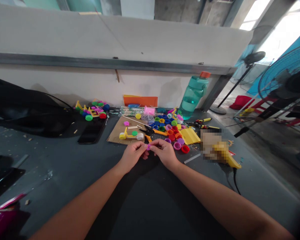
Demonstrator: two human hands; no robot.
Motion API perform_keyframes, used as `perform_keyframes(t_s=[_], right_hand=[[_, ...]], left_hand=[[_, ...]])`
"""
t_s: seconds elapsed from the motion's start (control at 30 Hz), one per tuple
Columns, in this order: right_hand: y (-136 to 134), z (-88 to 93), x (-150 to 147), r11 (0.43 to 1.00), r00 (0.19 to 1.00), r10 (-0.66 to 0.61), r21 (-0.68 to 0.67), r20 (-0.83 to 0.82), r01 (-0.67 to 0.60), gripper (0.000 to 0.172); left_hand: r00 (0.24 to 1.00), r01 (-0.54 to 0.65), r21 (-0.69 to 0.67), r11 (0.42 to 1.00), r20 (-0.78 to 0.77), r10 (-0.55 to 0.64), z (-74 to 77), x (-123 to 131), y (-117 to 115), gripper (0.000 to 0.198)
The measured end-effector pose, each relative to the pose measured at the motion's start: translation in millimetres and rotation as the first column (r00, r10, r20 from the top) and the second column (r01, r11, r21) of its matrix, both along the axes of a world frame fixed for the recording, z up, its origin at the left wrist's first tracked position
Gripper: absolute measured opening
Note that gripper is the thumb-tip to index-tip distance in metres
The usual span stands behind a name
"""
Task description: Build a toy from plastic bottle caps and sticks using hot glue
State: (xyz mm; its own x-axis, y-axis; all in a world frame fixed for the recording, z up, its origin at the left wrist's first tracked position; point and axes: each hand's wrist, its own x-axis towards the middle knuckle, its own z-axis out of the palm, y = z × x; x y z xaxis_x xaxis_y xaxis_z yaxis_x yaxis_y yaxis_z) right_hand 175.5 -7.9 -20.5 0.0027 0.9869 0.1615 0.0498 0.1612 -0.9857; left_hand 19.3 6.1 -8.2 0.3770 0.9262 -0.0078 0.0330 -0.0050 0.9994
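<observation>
My left hand and my right hand meet at the front edge of a cardboard sheet. Both pinch a small purple piece between thumbs and fingertips; its exact kind is too small to make out. On the cardboard lie a yellow and white wheeled part, a green cap, a pink piece and a short wooden stick. Just beyond my right hand sits a cluster of bottle caps in red, purple, blue and green. Orange-handled pliers rest among them.
A teal water bottle stands at the back. To the right lies a yellow glue gun with its cord. A black phone, a black bag and a pile of colourful assembled toys are on the left. Fans stand at right.
</observation>
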Motion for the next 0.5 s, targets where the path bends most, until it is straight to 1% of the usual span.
perform_keyframes(t_s=[0.07, 0.17, 0.27, 0.33, 0.5], right_hand=[[-2.0, 0.5, -0.3, 0.999, 0.999, -0.009, 0.048, 0.05, 0.006, 0.022], [-5.7, 1.5, -0.2, 0.983, 0.977, -0.046, 0.182, 0.21, 0.007, 0.029], [-7.6, 2.4, 0.8, 0.959, 0.939, -0.089, 0.283, 0.332, -0.009, 0.021], [-7.6, 2.8, 1.5, 0.952, 0.928, -0.106, 0.305, 0.356, -0.008, 0.016], [-6.8, 2.4, 2.1, 0.948, 0.921, -0.129, 0.319, 0.367, 0.005, 0.013]], left_hand=[[1.0, -0.012, -0.016, 1.0, 0.013, 0.012, 0.1, 0.4, 0.2, 0.027], [1.0, -0.021, -0.001, 1.0, 0.023, 0.021, 0.5, 0.5, 0.3, 0.026], [1.0, 0.003, 0.017, 1.0, 0.022, -0.003, 1.1, 0.3, -0.2, 0.026], [1.0, 0.017, 0.014, 1.0, 0.02, -0.018, 1.1, 0.3, -0.5, 0.027], [0.999, 0.026, -0.001, 1.0, 0.027, -0.026, -1.4, 0.7, -0.1, 0.028]])
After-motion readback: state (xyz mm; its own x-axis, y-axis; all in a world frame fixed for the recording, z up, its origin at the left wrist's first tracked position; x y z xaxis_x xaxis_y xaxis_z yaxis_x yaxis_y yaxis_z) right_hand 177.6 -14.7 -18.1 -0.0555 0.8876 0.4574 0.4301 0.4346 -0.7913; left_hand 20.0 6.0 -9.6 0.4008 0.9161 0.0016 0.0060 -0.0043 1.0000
